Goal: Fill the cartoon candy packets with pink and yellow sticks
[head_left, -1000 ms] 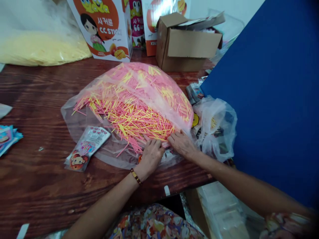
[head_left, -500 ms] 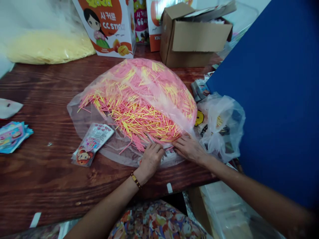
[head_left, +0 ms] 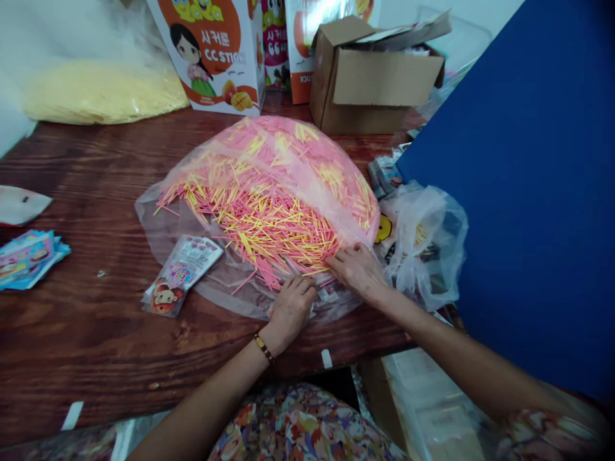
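The heap of pink and yellow sticks (head_left: 269, 211) is lying in its clear plastic bag (head_left: 158, 221), just beyond both hands. The right hand (head_left: 355, 269) is resting flat, fingers spread on the heap's near edge. The left hand (head_left: 293, 304) is curling beside it; whether it is pinching sticks I cannot tell. Working lightly from that edge is probably what is stopping sticks from scattering over the table (head_left: 86, 346). A printed packet (head_left: 182, 272) is lying left of the left hand.

Your stick bag (head_left: 269, 192) lies mid-table (head_left: 86, 346). Both your hands sit at its near edge, left hand (head_left: 292, 302) just left of right hand (head_left: 358, 269). Sachet (head_left: 182, 274) lies left of them, on the bag's film. Cardboard box (head_left: 379, 77) and printed cartons (head_left: 216, 51) stand behind the bag. Crumpled bag (head_left: 423, 237) sits right of it, with the upright board (head_left: 528, 179) beyond.
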The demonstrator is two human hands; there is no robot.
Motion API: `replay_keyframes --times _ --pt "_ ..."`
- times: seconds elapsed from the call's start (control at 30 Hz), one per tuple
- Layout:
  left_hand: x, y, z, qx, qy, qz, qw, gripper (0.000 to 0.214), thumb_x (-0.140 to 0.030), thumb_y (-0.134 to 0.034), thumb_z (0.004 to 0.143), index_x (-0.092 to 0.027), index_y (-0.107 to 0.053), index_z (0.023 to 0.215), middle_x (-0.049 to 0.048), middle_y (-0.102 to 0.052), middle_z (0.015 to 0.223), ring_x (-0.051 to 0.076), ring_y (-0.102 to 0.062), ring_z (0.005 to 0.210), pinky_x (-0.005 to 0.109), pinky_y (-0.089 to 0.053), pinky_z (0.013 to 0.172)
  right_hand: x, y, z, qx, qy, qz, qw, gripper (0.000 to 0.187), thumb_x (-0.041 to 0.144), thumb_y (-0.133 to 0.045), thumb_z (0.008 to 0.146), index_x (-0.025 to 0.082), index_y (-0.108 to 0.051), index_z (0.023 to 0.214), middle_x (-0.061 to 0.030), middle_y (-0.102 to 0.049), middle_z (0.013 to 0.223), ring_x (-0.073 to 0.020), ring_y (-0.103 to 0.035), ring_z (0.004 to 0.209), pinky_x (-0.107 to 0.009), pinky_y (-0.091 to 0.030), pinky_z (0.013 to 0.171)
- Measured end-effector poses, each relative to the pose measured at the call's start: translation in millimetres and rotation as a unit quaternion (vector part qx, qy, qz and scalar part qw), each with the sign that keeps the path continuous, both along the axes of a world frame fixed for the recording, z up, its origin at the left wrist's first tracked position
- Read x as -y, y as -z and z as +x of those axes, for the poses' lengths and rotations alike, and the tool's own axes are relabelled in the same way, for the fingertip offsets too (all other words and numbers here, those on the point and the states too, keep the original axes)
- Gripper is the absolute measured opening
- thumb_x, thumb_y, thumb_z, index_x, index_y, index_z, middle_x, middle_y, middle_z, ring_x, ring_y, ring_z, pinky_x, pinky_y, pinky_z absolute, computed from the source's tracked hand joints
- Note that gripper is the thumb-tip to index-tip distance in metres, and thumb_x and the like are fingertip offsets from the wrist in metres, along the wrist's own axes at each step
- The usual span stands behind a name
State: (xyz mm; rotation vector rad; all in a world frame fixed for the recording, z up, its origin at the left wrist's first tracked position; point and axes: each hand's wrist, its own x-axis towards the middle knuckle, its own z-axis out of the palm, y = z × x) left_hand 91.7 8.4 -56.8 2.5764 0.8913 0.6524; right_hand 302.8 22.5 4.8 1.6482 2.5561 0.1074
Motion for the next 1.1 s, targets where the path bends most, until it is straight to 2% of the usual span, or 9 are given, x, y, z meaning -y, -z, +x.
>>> replay_keyframes --times 0.13,0.37,0.5,0.8,0.97,1.1 --pt "1 3.9 0 0.015 -0.004 0.001 1.000 0.015 -0.010 -0.053 0.092 -0.016 -0.066 0.093 0.0075 -0.068 0.112 0.023 -0.056 0.107 0.042 -0.046 0.099 -8 -1.4 -8 0.039 0.018 0.011 0.999 0.020 0.027 -0.050 0.096 0.020 -0.069 0.097 -0.0111 -0.066 0.098 -0.0259 -0.053 0.095 -0.041 -0.027 0.086" --pt "0 4.5 0 0.029 -0.006 -0.009 1.000 0.014 -0.009 -0.055 0.090 -0.016 -0.067 0.092 0.0083 -0.068 0.112 0.023 -0.057 0.107 0.042 -0.047 0.098 -7 -1.0 -12 0.059 -0.004 -0.001 0.998 0.022 0.022 -0.048 0.096 0.019 -0.069 0.096 -0.0131 -0.064 0.103 -0.0279 -0.050 0.099 -0.044 -0.029 0.090" --pt "0 3.5 1 0.025 -0.008 -0.009 1.000 0.013 -0.010 -0.055 0.090 -0.016 -0.067 0.090 0.0084 -0.067 0.111 0.023 -0.057 0.106 0.041 -0.047 0.096 -8 5.7 -15 0.061 -0.014 -0.004 0.998 0.022 0.021 -0.046 0.096 0.019 -0.068 0.101 -0.0128 -0.063 0.108 -0.0284 -0.051 0.101 -0.046 -0.030 0.093" --pt "-1 6.0 -1 0.028 -0.004 -0.004 1.000 0.014 -0.015 -0.054 0.093 -0.017 -0.067 0.089 0.0074 -0.068 0.110 0.023 -0.057 0.106 0.042 -0.047 0.097 -6 12.4 -4 0.046 0.034 -0.011 0.998 0.025 0.021 -0.044 0.096 0.016 -0.065 0.109 -0.0156 -0.061 0.112 -0.0290 -0.049 0.105 -0.042 -0.033 0.091" --pt "-1 4.3 0 0.033 -0.008 -0.008 0.999 0.012 -0.015 -0.056 0.092 -0.017 -0.067 0.088 0.0073 -0.069 0.109 0.023 -0.059 0.103 0.043 -0.049 0.094 -7 11.0 -3 -0.021 0.061 -0.027 0.998 0.025 0.018 -0.046 0.092 0.016 -0.063 0.111 -0.0151 -0.060 0.116 -0.0286 -0.050 0.107 -0.041 -0.033 0.092" --pt "0 -0.1 -2 0.064 -0.012 -0.014 0.998 0.013 -0.015 -0.055 0.093 -0.017 -0.066 0.086 0.0076 -0.069 0.111 0.024 -0.060 0.104 0.043 -0.051 0.094 -14 10.7 -6 -0.140 0.105 -0.044 0.984 0.019 0.018 -0.046 0.090 0.016 -0.060 0.101 -0.0143 -0.063 0.107 -0.0284 -0.054 0.103 -0.041 -0.035 0.089"
